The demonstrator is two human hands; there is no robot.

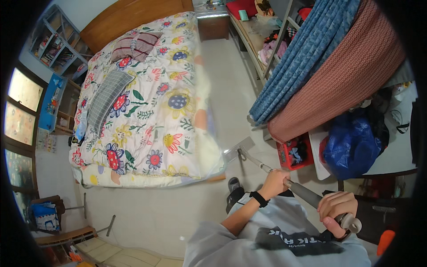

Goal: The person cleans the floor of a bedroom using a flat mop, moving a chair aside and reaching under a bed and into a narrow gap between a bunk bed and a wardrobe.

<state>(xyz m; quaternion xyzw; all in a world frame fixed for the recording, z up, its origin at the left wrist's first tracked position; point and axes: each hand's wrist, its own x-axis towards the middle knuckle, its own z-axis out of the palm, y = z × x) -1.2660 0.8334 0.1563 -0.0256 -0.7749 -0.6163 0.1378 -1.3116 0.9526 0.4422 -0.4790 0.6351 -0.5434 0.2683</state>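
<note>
A flat mop with a long grey handle (304,192) slants across the space in front of me. My left hand (274,184), with a black band at the wrist, is closed around the middle of the handle. Near its top end, my right hand (339,207) grips the same handle, fingers wrapped over it. The mop head (239,149) lies flat on the pale floor, beside the near right corner of the bed. Part of it sits close to the hanging edge of the bedding, and I cannot tell whether they touch.
A bed with a flowered quilt (147,111) fills the left and middle. Blue and reddish curtains (311,58) hang at the right, above a red basket (291,153). A blue bag (353,144) rests on a white table (400,153). My slippered foot (234,183) stands nearby.
</note>
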